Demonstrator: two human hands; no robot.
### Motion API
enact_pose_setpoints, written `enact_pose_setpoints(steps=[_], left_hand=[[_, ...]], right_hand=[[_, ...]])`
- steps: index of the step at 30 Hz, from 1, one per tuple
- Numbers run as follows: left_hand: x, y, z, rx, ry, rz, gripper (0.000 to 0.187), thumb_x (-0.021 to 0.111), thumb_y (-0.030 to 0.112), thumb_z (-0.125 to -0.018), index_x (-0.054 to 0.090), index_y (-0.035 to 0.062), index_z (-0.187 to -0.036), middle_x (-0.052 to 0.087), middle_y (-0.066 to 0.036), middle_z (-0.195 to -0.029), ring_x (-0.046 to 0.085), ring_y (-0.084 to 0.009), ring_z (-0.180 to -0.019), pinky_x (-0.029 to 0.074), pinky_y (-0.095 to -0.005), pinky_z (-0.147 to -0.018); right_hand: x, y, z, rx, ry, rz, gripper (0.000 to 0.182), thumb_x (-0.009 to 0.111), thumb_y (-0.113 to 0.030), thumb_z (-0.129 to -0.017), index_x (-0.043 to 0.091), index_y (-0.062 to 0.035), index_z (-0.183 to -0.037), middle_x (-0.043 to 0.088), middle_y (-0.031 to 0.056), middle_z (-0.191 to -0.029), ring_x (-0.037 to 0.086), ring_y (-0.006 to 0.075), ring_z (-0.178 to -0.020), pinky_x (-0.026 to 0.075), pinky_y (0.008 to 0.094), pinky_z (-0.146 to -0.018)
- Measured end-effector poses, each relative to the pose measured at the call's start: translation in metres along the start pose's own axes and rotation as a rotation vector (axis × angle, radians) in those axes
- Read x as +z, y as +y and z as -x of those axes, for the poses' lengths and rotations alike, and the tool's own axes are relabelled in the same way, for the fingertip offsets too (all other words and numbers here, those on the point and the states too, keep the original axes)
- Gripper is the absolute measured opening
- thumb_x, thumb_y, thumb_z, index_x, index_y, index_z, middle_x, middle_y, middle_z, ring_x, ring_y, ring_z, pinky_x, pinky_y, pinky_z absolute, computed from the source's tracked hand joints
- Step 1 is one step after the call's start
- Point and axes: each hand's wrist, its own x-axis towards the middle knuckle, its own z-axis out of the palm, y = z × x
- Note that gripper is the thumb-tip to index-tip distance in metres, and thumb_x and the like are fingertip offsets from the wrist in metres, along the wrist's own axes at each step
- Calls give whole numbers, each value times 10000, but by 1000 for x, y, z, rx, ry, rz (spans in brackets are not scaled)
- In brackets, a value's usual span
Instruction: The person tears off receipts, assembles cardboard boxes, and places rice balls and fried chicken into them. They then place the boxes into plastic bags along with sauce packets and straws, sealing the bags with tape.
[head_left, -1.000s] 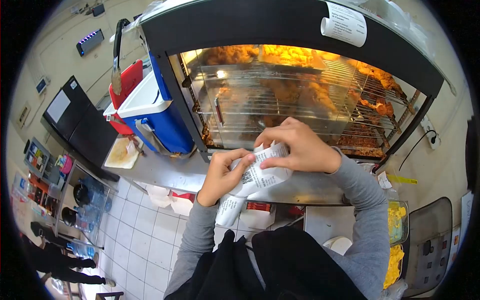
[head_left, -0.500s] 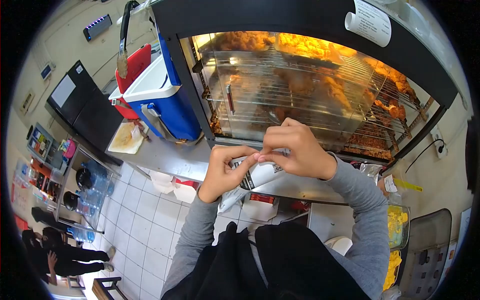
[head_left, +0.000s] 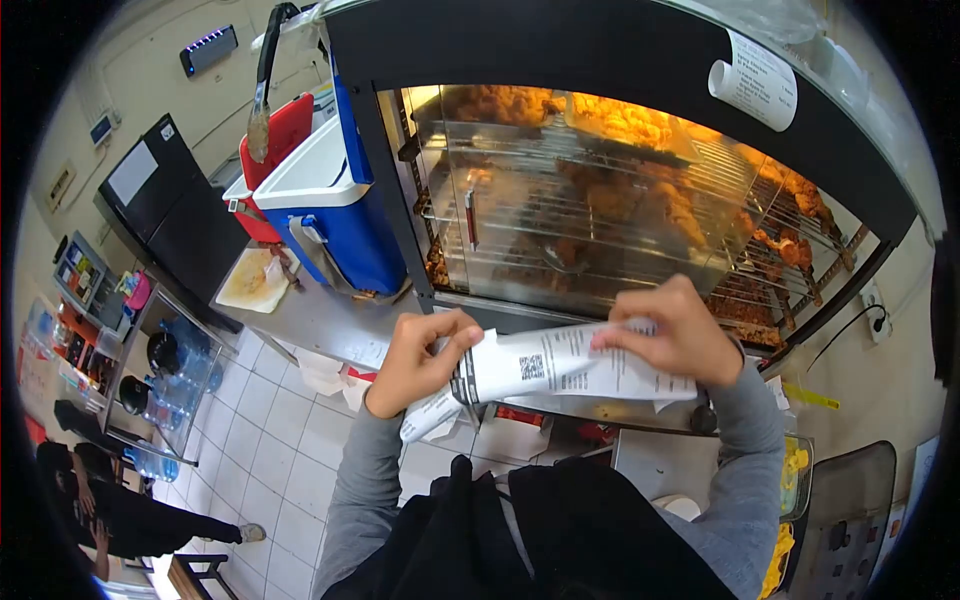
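A long white printed paper strip (head_left: pixel 500 370) with a QR code is stretched between my two hands, in front of the glass warming cabinet (head_left: pixel 590 220). My left hand (head_left: pixel 425 362) pinches its left part between thumb and fingers, where a dark printed band shows and the strip folds downward. Toward the other end, my right hand (head_left: pixel 675 335) grips the paper between thumb and fingers. Fried chicken pieces (head_left: pixel 625 125) lie on the lit racks behind the glass. A curled printed slip (head_left: pixel 760 85) hangs on the cabinet's black top frame.
A blue cooler (head_left: pixel 350 240) and a red one (head_left: pixel 278 140) stand left of the cabinet on the metal counter (head_left: pixel 340 330), with tongs (head_left: pixel 262 100) above. Containers of yellow food (head_left: pixel 795 470) are at the lower right. Another person (head_left: pixel 150 510) is at the lower left.
My hands have moved apart, my right hand to the right and down. The paper is now spread open between them. The view has shifted slightly, and the other person's pose has changed.
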Motion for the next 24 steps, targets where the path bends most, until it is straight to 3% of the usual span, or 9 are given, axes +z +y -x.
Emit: enact_pose_setpoints(steps=[4, 6, 10, 12, 16, 21, 22, 23, 24], left_hand=[[-11, -33, 1, -12, 435, 53, 168, 582, 80, -874, 617, -43, -765, 590, -35, -611, 488, -58, -566, 397, -227, -525], [-28, -43, -5, -17, 341, 161, 133, 623, 89, -855, 612, -24, -925, 639, -47, -787, 558, -68, -638, 443, -234, -604], [0, 27, -33, 250, -78, 71, 423, 745, 249, -770, 596, 32, -1102, 664, -145, -938, 608, -160, -576, 483, -283, -604], [9, 34, -46, 391, -372, -128, 349, 741, 262, -771, 637, 37, -1017, 645, -123, -700, 576, -210, -494, 451, -287, -520], [-1, 15, -48, 266, -282, 31, 244, 718, 219, -799, 650, 11, -907, 587, -62, -570, 545, -147, -483, 416, -265, -491], [5, -9, -68, 231, -34, 254, 197, 726, 137, -799, 637, -9, -895, 613, -12, -699, 546, -44, -655, 415, -211, -561], [6, -4, -74, 139, -10, 328, 297, 727, 94, -794, 590, -1, -1040, 618, -7, -831, 559, -54, -742, 427, -202, -614], [11, -10, -86, 175, 66, 358, 471, 694, 44, -810, 463, 25, -1220, 615, -29, -895, 598, -92, -769, 468, -209, -637], [13, -16, -99, 211, 127, 394, 513, 673, 19, -816, 410, 37, -1256, 612, -43, -915, 615, -114, -789, 490, -217, -646]], right_hand=[[-29, -25, 14, 31, 203, 93, 196, 736, -228, -754, 632, -88, -664, 575, 87, -528, 571, 221, -451, 413, 300, -450], [-46, -22, 13, -42, 302, 149, 187, 726, -236, -762, 636, -91, -683, 577, 89, -530, 572, 232, -461, 423, 309, -458], [-32, -29, -26, -229, -212, 294, 176, 704, -258, -765, 662, -87, -779, 581, 95, -551, 593, 276, -518, 458, 360, -501], [-21, -33, -45, -222, -422, 275, 213, 726, -263, -710, 679, -107, -848, 616, 92, -640, 621, 303, -628, 480, 407, -576], [-75, -32, -57, -9, -409, 309, 303, 771, -269, -631, 669, -77, -842, 652, 97, -788, 638, 284, -757, 481, 416, -697], [-131, -7, -97, 27, 77, 38, 237, 789, -123, -666, 632, -28, -815, 604, -4, -702, 583, 61, -671, 474, 252, -584], [-131, -7, -112, 82, 246, 47, 228, 769, -120, -676, 631, -29, -832, 612, 20, -705, 612, 95, -699, 496, 287, -602], [-135, 10, -132, -216, 446, 493, 258, 744, -113, -677, 632, -59, -903, 644, 75, -748, 653, 194, -712, 515, 337, -641], [-134, 13, -145, -182, 528, 681, 436, 740, -102, -664, 592, -119, -1073, 663, 122, -822, 654, 298, -735, 517, 390, -669]])
